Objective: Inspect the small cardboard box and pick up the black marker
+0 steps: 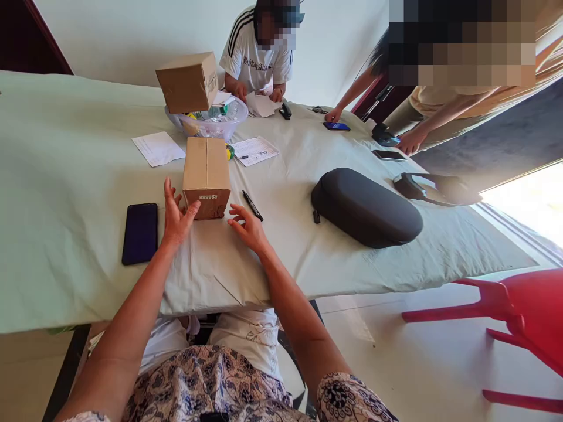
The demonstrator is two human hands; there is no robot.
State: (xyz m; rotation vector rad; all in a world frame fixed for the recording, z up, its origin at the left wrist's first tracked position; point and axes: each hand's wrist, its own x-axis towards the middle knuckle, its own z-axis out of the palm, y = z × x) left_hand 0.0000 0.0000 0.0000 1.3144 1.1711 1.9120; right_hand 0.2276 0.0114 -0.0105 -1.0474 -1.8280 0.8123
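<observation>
A small brown cardboard box (206,170) stands on the cloth-covered table in front of me, its top closed with a seam along the middle. My left hand (177,218) is at its near left corner, fingers spread and thumb by the front face; whether it touches the cardboard I cannot tell. Just off the box's right side, my right hand (248,227) hovers with fingers apart and nothing in them. A black marker pen (252,205) lies right beside that hand. Left of my left hand rests a dark smartphone (139,234).
Behind the box, a clear plastic basin (237,115) holds bottles, with another cardboard box (187,82) on top. Papers (159,148) lie near it. A black hard case (367,206) sits to the right. Two people work across the table. A red chair (528,316) stands at lower right.
</observation>
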